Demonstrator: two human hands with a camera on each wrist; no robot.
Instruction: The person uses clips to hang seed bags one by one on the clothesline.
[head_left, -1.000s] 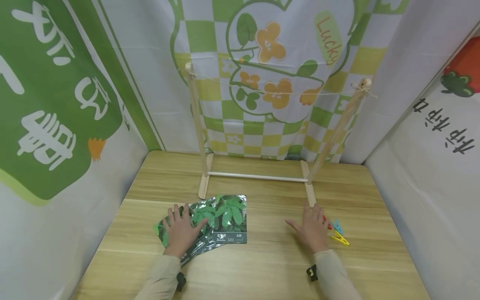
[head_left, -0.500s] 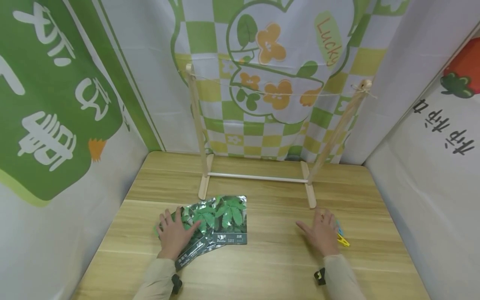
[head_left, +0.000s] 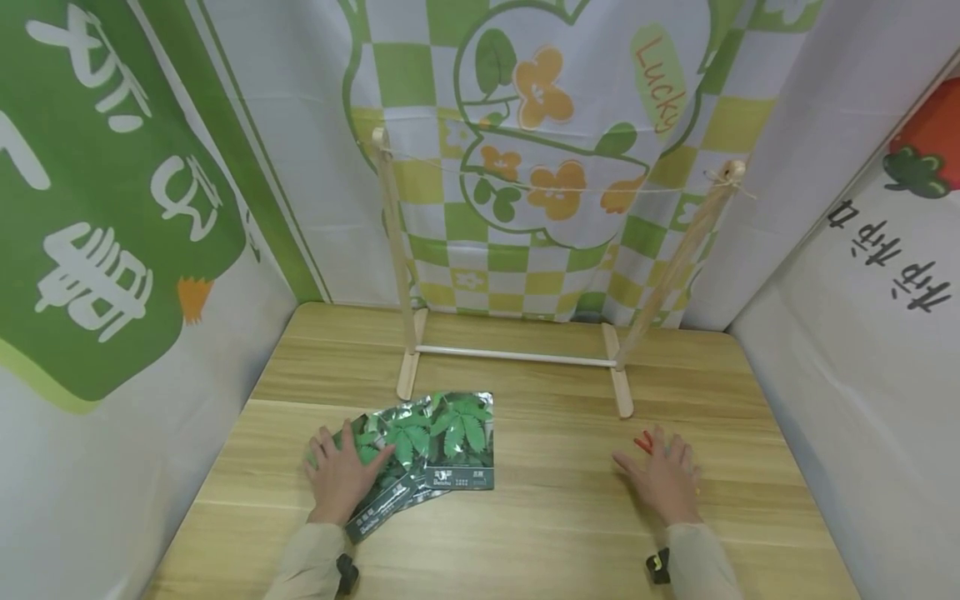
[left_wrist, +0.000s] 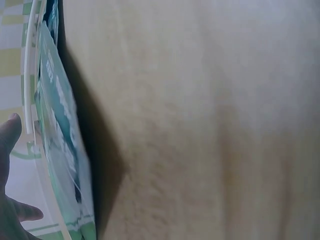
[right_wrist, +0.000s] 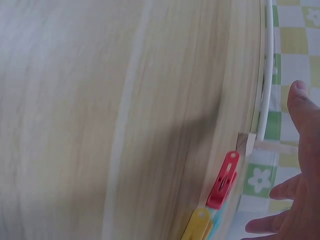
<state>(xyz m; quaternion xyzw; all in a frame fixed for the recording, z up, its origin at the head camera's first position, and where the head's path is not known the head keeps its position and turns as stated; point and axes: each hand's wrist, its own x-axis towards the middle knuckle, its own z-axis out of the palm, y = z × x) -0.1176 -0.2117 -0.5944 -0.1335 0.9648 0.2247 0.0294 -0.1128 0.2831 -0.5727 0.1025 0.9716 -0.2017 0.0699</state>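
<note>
Over packets (head_left: 408,446), spread left grip (head_left: 341,479)

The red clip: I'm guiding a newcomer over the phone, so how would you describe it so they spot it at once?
On the table, find the tall wooden frame. In front of the near end of its right foot, by the person's right hand, lies the red clip. Unlike the yellow clip and blue clip beside it, it is red and closest to that foot.
</note>
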